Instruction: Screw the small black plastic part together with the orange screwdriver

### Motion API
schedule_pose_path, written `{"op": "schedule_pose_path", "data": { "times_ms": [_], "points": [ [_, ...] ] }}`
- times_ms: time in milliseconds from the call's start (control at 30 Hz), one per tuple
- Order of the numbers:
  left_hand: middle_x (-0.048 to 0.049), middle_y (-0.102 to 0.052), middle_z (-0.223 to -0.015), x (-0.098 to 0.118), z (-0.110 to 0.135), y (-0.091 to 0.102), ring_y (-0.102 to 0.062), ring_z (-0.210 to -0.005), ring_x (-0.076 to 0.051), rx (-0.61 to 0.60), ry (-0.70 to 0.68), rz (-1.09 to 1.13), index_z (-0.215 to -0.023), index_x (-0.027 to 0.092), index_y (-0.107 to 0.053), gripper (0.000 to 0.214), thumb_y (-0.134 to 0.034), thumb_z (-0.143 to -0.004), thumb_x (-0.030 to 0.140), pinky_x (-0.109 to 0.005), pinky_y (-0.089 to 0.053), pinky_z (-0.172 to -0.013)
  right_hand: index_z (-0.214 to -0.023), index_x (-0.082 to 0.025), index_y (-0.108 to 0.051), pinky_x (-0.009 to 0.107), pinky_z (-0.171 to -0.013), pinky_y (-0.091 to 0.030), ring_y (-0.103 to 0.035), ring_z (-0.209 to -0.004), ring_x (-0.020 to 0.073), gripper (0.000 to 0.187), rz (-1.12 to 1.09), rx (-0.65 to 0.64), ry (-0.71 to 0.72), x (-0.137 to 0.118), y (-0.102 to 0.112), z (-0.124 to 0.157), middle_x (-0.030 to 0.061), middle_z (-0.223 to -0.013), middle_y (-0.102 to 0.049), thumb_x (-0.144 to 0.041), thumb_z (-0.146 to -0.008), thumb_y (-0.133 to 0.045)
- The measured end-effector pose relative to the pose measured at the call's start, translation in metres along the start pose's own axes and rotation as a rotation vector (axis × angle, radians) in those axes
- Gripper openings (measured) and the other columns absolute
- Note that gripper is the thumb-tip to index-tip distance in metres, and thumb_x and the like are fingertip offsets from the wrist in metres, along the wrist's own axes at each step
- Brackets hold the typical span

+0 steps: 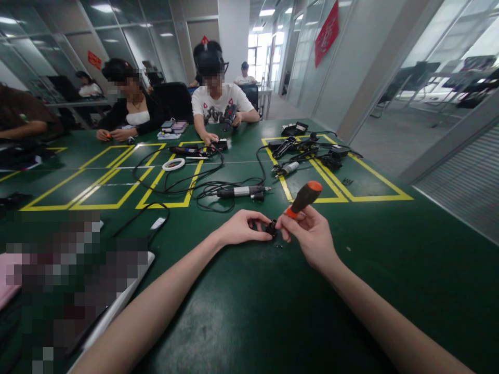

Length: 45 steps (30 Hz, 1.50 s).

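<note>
Over the green tabletop, my left hand (247,227) pinches a small black part (272,227) between thumb and fingers; its exact kind is too small to make out. My right hand (310,234) grips a screwdriver with a dark and orange handle (307,197). The handle leans up to the right, while the fingers hide its shaft and tip. Both hands meet closely at the black part. Just below it, a few tiny metal pieces (278,246) lie on the table.
A silver and black corded power tool (239,191) lies beyond my hands. Cables and tool parts (298,148) sit among yellow tape outlines at the back right. A white ring (173,164) rests near coiled cords. Blurred devices (128,275) lie left. A person (220,104) sits opposite, holding a tool.
</note>
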<state>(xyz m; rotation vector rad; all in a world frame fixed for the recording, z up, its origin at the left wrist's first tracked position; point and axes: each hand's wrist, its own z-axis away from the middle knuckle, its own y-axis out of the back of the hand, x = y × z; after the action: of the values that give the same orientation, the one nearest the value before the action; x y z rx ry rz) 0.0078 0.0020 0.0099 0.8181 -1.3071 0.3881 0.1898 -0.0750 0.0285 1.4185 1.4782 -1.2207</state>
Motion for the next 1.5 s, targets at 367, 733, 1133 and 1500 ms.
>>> {"op": "schedule_pose_path", "data": {
  "times_ms": [367,733,1133,1500],
  "points": [
    [0.0005,-0.071,-0.073,0.001,0.001,-0.001,-0.060,-0.066,-0.012,0.017,-0.004,-0.014,-0.106,0.013,-0.080,0.040,-0.088,-0.071,0.032,-0.022,-0.042,-0.064,-0.089,-0.019,-0.077,0.026,-0.046,-0.048,-0.059,-0.048,0.0116,0.031,-0.133,-0.032,-0.041,0.003,0.002,-0.001,0.0017,-0.073,-0.073,-0.047,-0.078,-0.086],
    [0.0018,-0.068,-0.071,0.003,0.000,-0.001,-0.057,-0.063,-0.010,-0.001,0.025,0.010,-0.102,0.013,-0.080,0.039,-0.088,-0.070,0.034,-0.022,-0.040,-0.061,-0.083,-0.019,-0.070,0.024,-0.043,-0.047,-0.057,-0.045,0.0099,0.035,-0.082,-0.051,-0.045,-0.001,0.000,-0.001,0.0024,-0.072,-0.074,-0.051,-0.080,-0.084],
    [0.0008,-0.069,-0.072,-0.002,0.000,-0.001,-0.055,-0.065,-0.011,0.003,-0.009,-0.006,-0.102,0.012,-0.080,0.040,-0.086,-0.071,0.038,-0.022,-0.041,-0.064,-0.084,-0.022,-0.061,0.026,-0.044,-0.049,-0.058,-0.046,0.0117,0.037,-0.001,-0.029,-0.002,-0.006,0.001,-0.001,0.0035,-0.076,-0.077,-0.052,-0.081,-0.083],
    [0.0019,-0.066,-0.071,0.002,0.001,-0.001,-0.054,-0.064,-0.010,-0.003,0.011,0.012,-0.099,0.012,-0.079,0.039,-0.086,-0.070,0.036,-0.022,-0.040,-0.063,-0.093,-0.022,-0.063,0.025,-0.046,-0.049,-0.059,-0.046,0.0116,0.035,-0.051,-0.052,0.010,-0.005,-0.002,0.002,0.0013,-0.071,-0.076,-0.048,-0.081,-0.084]
  ]
}}
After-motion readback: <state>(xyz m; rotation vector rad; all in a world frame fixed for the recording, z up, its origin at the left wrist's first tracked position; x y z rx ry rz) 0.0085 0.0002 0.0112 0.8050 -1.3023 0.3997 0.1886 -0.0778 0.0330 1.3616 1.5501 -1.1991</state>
